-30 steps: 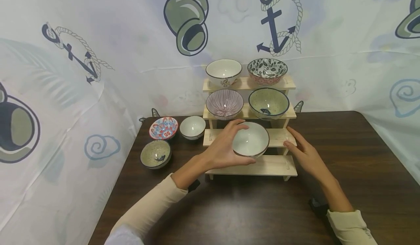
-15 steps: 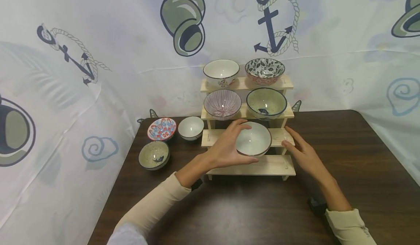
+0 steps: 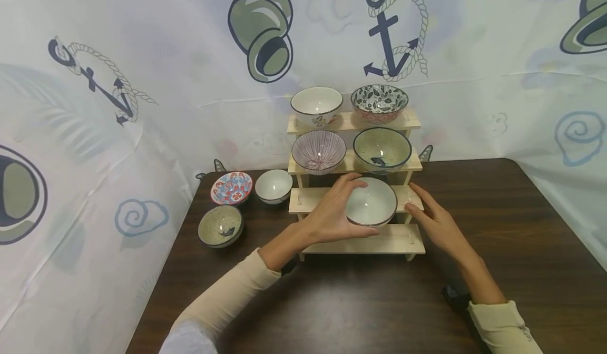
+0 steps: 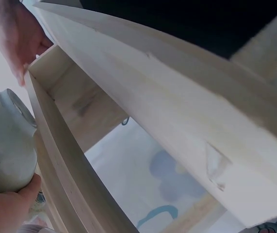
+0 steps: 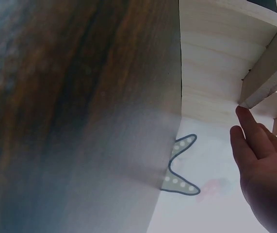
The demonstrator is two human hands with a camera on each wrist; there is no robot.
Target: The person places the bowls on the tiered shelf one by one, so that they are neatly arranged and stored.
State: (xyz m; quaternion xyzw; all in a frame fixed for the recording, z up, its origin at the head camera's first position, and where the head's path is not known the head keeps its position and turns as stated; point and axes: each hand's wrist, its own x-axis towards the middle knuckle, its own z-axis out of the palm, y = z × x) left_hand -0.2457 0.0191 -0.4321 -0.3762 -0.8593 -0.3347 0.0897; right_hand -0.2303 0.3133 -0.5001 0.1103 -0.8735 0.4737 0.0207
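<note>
My left hand [image 3: 334, 214] grips a white bowl [image 3: 372, 201] with a thin dark rim by its left side, thumb below and fingers above. The bowl is in front of the second-lowest shelf of a stepped wooden rack [image 3: 370, 238]; whether it touches the shelf I cannot tell. In the left wrist view the bowl's outside [image 4: 7, 145] shows a painted pattern. At the rack's right end, my right hand [image 3: 438, 222] has its fingers extended toward the shelf end. In the right wrist view, a fingertip of the right hand [image 5: 264, 155] meets or nearly meets the wood.
Higher shelves carry a white bowl [image 3: 316, 104], a floral bowl [image 3: 379, 101], a purple-striped bowl [image 3: 319, 151] and a green bowl [image 3: 382, 148]. Left of the rack, a red-blue bowl [image 3: 231, 188], a small white bowl [image 3: 273, 185] and a small green bowl [image 3: 220, 226] stand on the dark table [image 3: 360, 301].
My left hand has carried the white bowl a little to the right along the shelf. The right hand keeps its place by the rack's end. The head view has shifted slightly.
</note>
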